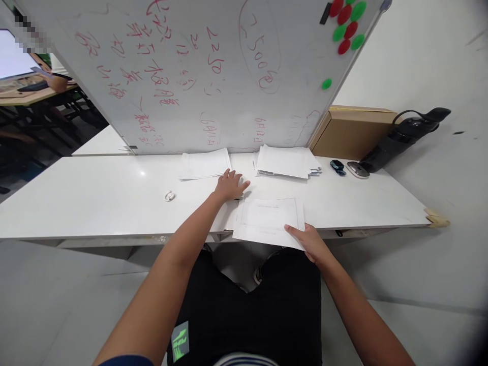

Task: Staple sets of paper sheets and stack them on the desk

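From the head view, the right hand (310,241) pinches the printed paper (267,218) at its 4 o'clock edge, thumb uppermost; the paper overhangs the bench's (107,203) 6 o'clock edge, long axis running roughly 9 to 3; at its 10 o'clock, the left hand (231,186) spreads its fingers, gripping nothing visible, contact unclear.

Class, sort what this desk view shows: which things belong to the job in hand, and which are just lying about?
Job in hand:
- held paper, gripped by the right hand
- left paper pile, near the left hand
- right paper stack, probably

Apparently just lying about:
- small white coil
- dark watch
- mouse
- black bottle
- cardboard box
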A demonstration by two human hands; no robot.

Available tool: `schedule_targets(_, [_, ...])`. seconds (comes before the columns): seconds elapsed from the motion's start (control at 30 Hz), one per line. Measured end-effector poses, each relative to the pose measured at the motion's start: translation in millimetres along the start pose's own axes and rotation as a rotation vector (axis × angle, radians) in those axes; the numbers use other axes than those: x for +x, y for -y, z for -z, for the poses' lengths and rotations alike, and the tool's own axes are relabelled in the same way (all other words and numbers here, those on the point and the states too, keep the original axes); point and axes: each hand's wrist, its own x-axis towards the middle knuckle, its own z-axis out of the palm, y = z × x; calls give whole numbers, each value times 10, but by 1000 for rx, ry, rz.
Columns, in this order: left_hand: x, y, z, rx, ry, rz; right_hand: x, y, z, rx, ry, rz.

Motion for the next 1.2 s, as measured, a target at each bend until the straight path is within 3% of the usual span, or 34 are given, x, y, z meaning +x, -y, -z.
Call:
schedule_targets(0.43, [-10,29,6,-83,16,-9,126,-58,1,8,31,22])
schedule_targets(0.67, [-5,9,-5,-23,24,9,90,-19,-6,6,28,54])
schedule_targets(0.9, [52,-83,-74,181,57,3,103,1,-42,-52,-53,-20])
schedule_targets(1.2, [63,-87,-60,148,114,-19,158,-38,-12,-165,-115,-84])
